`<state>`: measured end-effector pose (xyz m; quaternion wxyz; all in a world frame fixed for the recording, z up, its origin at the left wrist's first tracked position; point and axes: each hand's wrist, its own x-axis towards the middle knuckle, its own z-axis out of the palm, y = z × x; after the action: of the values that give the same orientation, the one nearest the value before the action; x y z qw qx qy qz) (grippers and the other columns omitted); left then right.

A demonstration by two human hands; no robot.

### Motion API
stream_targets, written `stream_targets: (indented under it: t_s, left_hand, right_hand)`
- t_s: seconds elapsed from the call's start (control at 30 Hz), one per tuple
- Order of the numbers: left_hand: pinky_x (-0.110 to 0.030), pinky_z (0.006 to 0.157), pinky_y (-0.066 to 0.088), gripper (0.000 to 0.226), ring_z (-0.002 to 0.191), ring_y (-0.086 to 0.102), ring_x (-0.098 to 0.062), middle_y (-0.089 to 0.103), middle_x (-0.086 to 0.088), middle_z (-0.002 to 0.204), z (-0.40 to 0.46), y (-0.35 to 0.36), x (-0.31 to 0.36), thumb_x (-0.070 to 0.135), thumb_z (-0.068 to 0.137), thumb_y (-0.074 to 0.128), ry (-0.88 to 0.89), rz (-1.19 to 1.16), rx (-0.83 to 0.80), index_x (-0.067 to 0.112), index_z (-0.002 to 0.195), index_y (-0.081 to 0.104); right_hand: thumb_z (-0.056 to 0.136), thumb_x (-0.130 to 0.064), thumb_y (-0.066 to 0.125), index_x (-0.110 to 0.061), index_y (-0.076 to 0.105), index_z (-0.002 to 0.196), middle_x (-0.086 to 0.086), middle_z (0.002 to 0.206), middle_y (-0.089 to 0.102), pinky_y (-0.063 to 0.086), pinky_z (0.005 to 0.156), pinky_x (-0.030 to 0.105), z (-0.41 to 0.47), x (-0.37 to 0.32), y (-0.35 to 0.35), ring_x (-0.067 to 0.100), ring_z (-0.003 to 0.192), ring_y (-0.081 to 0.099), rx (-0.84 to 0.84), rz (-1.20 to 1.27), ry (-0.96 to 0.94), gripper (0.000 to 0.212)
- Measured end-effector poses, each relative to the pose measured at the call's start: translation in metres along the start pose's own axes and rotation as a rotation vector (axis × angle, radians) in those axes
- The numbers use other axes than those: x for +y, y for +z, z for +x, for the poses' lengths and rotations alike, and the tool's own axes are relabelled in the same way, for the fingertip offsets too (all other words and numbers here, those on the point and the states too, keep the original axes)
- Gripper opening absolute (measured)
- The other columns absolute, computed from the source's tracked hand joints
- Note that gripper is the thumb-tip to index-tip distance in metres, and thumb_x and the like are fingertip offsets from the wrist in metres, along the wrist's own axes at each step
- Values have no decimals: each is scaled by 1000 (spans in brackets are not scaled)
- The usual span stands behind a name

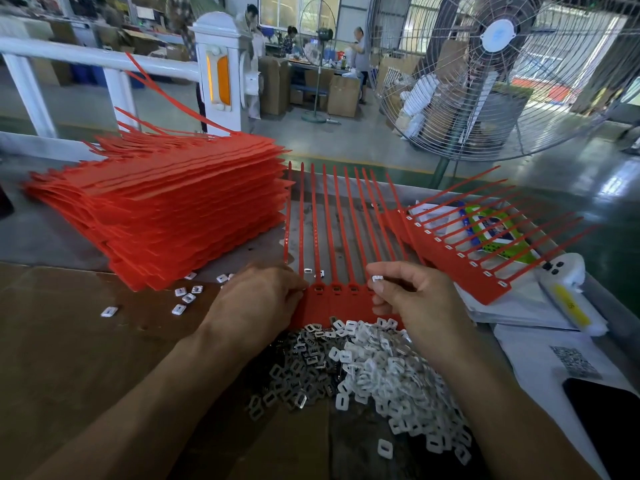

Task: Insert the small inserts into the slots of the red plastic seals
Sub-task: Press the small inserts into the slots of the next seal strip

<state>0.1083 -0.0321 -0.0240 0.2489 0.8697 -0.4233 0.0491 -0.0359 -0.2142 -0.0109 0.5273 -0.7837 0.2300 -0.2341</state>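
- Your right hand [412, 299] pinches one small white insert [376, 278] between thumb and fingertip, held just above the row of slots [336, 289] on the red seal strip [332, 306]
- Your left hand [259, 299] lies on the left end of that strip with its fingers curled at the edge, pressing it down; whether they grip the edge I cannot tell
- Keep that left hand firm so the strip does not slide on the cardboard [69, 341] while you push
- Turn the insert so it sits square to the slot before pressing; a tilted one will likely jam or pop out
- The nearest slots between your hands look unfilled, so work along the row in order and skip none
- Press straight down until the insert sits level with the red surface
- The loose pile of inserts [363, 368] lies just below both hands, touching the strip's near edge, so your next pick is close
- A few stray inserts [183, 299] lie to the left of your left hand
- The tall stack of red strips [166, 213] sits beyond your left hand, and a strip with its inserts in [457, 265] lies to the right
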Motion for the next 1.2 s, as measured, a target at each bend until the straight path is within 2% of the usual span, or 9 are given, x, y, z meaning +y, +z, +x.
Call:
stream_targets:
  t_s: [0.17,0.37,0.53,0.67,0.8,1.0,1.1,1.17,1.2]
  left_hand:
    - [-33,96,51,25,112,61,-10,67,17,123,1,-1,2,32,100,53,14,69,-42,34,119,70]
    - [-34,103,44,30,125,46,-10,57,17,129,0,0,2,40,101,49,59,144,-78,37,126,65]
    - [-38,108,41,31,132,42,-11,54,14,131,0,-2,0,42,100,51,76,131,-93,35,127,66]
    - [-34,106,42,30,126,45,-8,58,18,124,0,-2,-6,42,98,57,79,48,-77,36,126,68]
    - [-33,104,42,29,123,45,-8,58,18,121,-2,-1,-12,43,95,62,93,-19,-55,35,123,68]
    - [-32,102,42,29,119,45,-8,58,16,117,-4,-1,-13,44,93,66,60,-87,-28,34,120,66]
    - [-31,104,39,30,122,44,-9,59,15,120,-4,0,-12,43,93,66,55,-95,-18,34,121,66]
    - [-31,104,39,30,123,43,-10,59,14,122,-4,1,-12,43,93,65,54,-92,-18,34,122,65]
    - [-31,104,39,30,122,44,-10,59,14,122,-3,1,-12,43,93,65,54,-88,-16,34,123,65]
  right_hand:
    - [97,-20,69,-42,74,103,-22,91,75,56,79,24,0,2,1,0,82,72,-7,-113,-62,23]
    - [97,-26,69,-42,76,93,-16,85,77,55,74,27,-2,0,2,5,77,73,-5,-68,-103,18]
    - [94,-32,72,-44,77,94,-27,90,74,55,82,27,-1,-5,-2,-9,82,67,42,-118,-112,14]
    - [94,-28,72,-40,77,94,-21,85,76,54,72,27,3,-8,-1,-1,73,70,26,-144,-99,12]
    - [91,-26,76,-34,75,89,-17,80,75,55,70,28,16,-13,6,2,67,69,15,-176,-64,8]
    - [92,-20,76,-34,73,87,-16,81,72,44,63,13,33,-13,32,-10,64,63,-121,-331,-45,15]
    - [91,-20,77,-34,74,90,-23,78,66,40,59,4,37,-10,43,-15,69,61,-175,-440,-77,15]
    - [91,-21,77,-29,78,96,-25,80,64,42,68,7,38,-9,49,-12,78,62,-171,-492,-115,10]
    - [92,-21,77,-26,78,100,-24,84,66,45,74,13,38,-9,51,-8,84,63,-171,-503,-130,10]
